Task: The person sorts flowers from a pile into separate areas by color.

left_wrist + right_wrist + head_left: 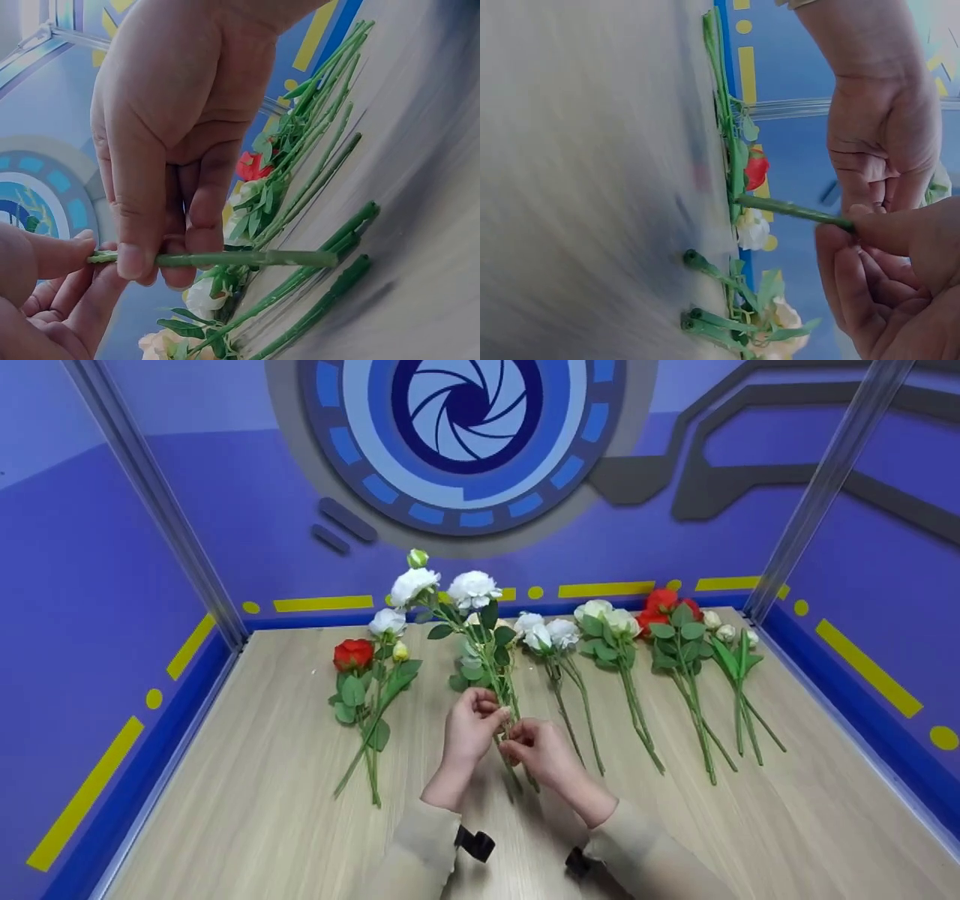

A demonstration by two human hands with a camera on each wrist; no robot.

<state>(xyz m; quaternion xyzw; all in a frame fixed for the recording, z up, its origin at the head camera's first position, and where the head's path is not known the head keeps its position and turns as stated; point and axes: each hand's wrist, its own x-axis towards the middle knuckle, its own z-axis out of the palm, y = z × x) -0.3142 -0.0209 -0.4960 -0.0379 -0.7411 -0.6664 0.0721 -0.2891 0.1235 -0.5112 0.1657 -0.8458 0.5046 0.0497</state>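
Note:
A white artificial flower stem with two blooms and a green bud stands raised over the table, leaning forward. Around its lower stem, my left hand pinches the stalk between thumb and fingers. Just below and to the right, my right hand pinches the same stalk with thumb and fingertips. In the left wrist view the bare stalk sticks out past the right thumb. From the right wrist view, the cut end of the stalk points away from the fingers. Pale peach flowers lie on the table beneath, partly hidden by the hands.
To the left lies a bunch with a red rose and a white bloom. Rightward lie white flowers, cream roses, red roses and white tulips. Printed panels enclose the wooden table.

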